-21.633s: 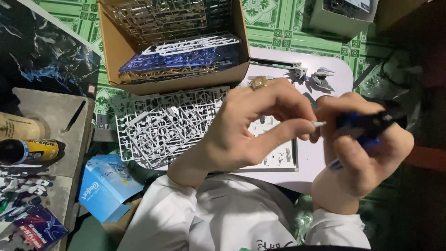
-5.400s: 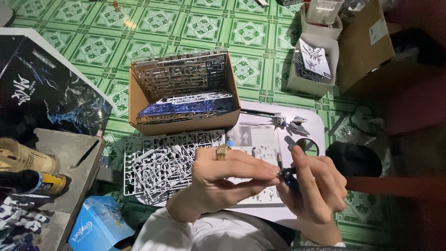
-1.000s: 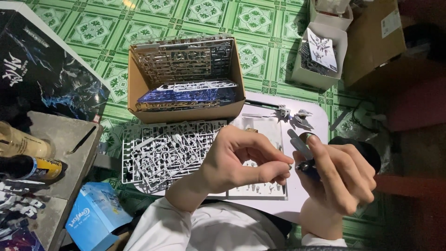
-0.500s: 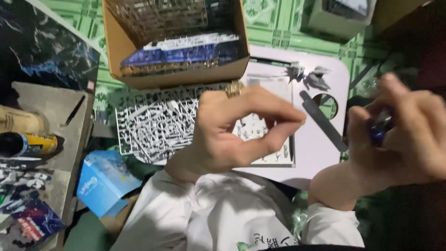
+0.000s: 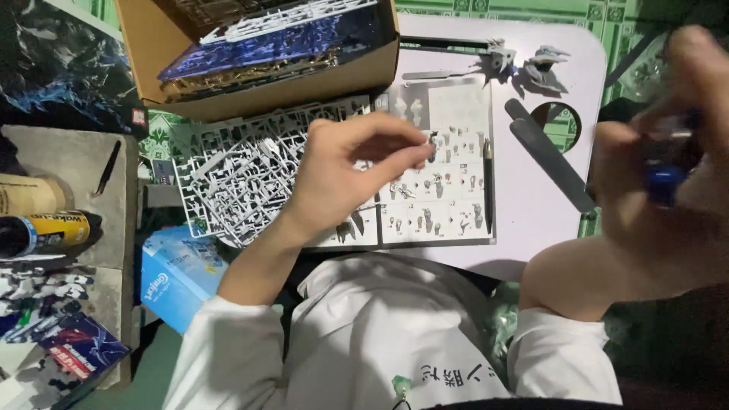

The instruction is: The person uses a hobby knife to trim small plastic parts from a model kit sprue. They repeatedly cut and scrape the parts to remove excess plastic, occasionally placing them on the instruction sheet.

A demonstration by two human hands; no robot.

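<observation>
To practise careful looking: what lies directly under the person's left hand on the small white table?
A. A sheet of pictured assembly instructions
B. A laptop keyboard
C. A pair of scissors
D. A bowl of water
A. The left hand hovers with pinched fingertips over the instruction sheet, which lies flat on the white table beside the grey parts frame.

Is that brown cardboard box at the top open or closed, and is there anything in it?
Open and filled. The cardboard box has no lid over it, and stacked plastic part frames, white, blue and gold, show inside.
</observation>
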